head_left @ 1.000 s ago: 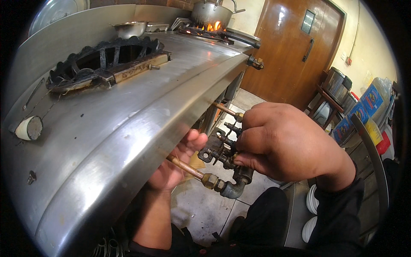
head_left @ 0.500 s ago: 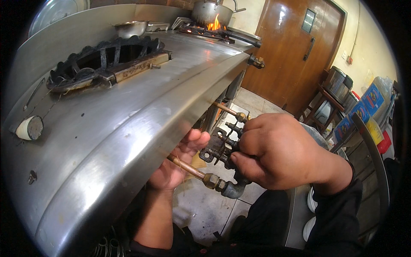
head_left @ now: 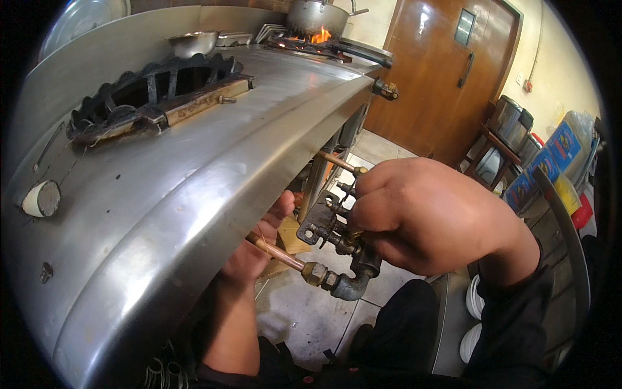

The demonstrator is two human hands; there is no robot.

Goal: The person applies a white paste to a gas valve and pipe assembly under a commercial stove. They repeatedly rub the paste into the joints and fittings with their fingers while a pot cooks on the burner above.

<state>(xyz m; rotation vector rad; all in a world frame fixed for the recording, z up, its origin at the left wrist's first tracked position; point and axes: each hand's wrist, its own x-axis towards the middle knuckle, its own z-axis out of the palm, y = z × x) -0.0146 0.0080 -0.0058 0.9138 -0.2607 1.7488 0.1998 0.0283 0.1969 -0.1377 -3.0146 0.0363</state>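
My right hand (head_left: 414, 214) is curled round part of a dark gas valve manifold (head_left: 324, 220), and its fingers cover the gripped part. A copper pipe (head_left: 278, 251) comes out from under the stove's front edge and joins the manifold through a brass nut (head_left: 315, 273) and a grey elbow (head_left: 350, 286). Another copper pipe (head_left: 335, 161) meets its far end. My left hand (head_left: 249, 256) is beside the near pipe, partly under the steel edge. Its visible fingers are loosely extended and seem to hold nothing; the rest are hidden.
The steel stove top (head_left: 188, 162) carries a black burner ring (head_left: 155, 91), a metal bowl (head_left: 193, 44) and a white roll-like piece (head_left: 43, 198). Flames (head_left: 320, 36) burn under a pot (head_left: 316, 18) at the back. A wooden door (head_left: 440, 78) stands beyond; bowls (head_left: 474, 298) sit at right.
My right hand has shifted slightly left and turned, showing more of the manifold's near end. My left hand has drawn a little further under the stove edge.
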